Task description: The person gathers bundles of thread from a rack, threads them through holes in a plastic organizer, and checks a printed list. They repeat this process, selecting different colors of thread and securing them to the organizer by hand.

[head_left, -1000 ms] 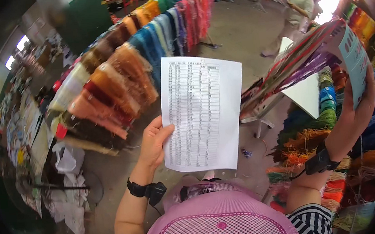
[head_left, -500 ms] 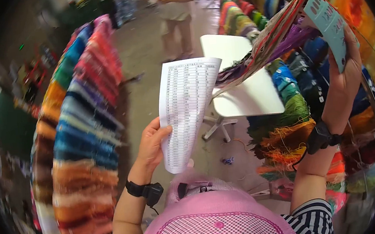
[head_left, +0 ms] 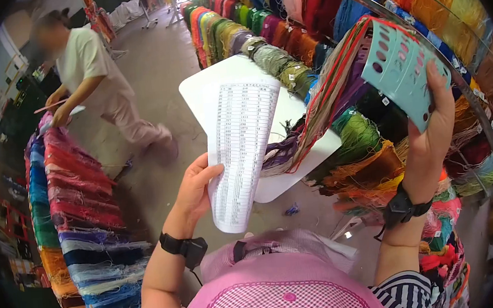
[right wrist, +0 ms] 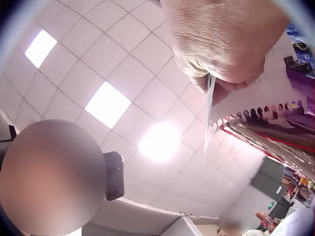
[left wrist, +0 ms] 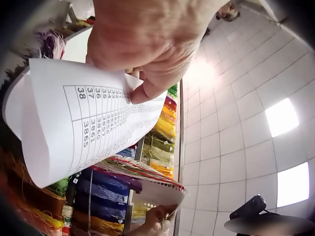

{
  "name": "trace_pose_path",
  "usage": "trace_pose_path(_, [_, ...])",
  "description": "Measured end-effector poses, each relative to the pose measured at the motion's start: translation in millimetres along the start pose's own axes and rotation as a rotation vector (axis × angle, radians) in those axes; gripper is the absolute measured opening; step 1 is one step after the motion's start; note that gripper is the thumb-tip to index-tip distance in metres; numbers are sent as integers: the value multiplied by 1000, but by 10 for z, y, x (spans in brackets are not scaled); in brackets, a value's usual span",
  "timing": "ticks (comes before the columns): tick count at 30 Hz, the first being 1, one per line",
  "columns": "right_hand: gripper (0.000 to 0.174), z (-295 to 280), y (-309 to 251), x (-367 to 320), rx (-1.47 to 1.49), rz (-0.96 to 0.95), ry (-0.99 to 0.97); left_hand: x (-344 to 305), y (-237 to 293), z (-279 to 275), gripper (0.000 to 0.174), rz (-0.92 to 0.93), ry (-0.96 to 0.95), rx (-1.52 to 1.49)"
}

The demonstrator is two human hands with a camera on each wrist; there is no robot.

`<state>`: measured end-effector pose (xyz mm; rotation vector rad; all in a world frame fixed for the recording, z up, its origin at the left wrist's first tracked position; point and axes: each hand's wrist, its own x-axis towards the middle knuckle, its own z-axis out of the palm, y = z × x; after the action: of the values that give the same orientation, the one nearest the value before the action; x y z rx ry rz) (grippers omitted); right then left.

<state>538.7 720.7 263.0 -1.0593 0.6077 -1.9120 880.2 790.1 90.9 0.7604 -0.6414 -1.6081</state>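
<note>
My left hand (head_left: 195, 188) pinches a printed number sheet (head_left: 240, 148) by its left edge, thumb on the front. The sheet bows, and in the left wrist view its table shows rows of numbers. At the right, my right hand (head_left: 435, 109) grips a pale blue-green card (head_left: 392, 63) with round holes along its edge. Loose thread bundles (head_left: 332, 86) in red, beige, green and purple are looped through these holes and droop toward the sheet, their dark lower ends behind its right edge. In the right wrist view the card (right wrist: 209, 115) appears nearly edge-on.
A white tabletop (head_left: 207, 83) stands behind the sheet. Racks of coloured yarn skeins (head_left: 301, 42) line the right side, with a curved metal rail (head_left: 375, 8) in front. Another skein rack (head_left: 84, 193) runs along the left, and a person (head_left: 87, 68) leans over its far end.
The head view has swung right, so the left rack and other person sit farther left. The card has come lower and more face-on. The sheet, flat at first, is now curved. Both grips stay.
</note>
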Motion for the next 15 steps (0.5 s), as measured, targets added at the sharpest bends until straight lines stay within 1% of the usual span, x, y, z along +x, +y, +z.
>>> trace_pose_path(2, [28, -58, 75, -21, -31, 13, 4, 254, -6, -22, 33, -23, -22, 143])
trace_pose_path(3, [26, -83, 132, -27, -51, 23, 6, 388, -6, -50, 33, -27, -21, 156])
trace_pose_path(5, [27, -161, 254, -77, -46, 45, 27, 638, -56, -172, 32, 36, 31, 429])
trace_pose_path(7, [27, -240, 377, -96, -80, 96, 50, 943, -99, -338, 30, 31, 23, 439])
trace_pose_path(8, [32, -350, 485, -111, -137, 91, 49, 1079, -95, -427, 29, -2, 41, 423])
trace_pose_path(9, [32, -366, 544, -153, -144, 92, 61, 1194, -84, -497, 28, -38, 60, 408])
trace_pose_path(11, [33, -354, 638, -265, -189, 159, 57, 1420, -72, -635, 28, -53, 47, 428])
trace_pose_path(13, [34, -355, 734, -364, -228, 170, 101, 1689, -84, -755, 26, -42, 56, 485])
trace_pose_path(15, [34, -363, 912, -517, -228, 249, 116, 1934, -92, -876, 28, -47, 12, 525])
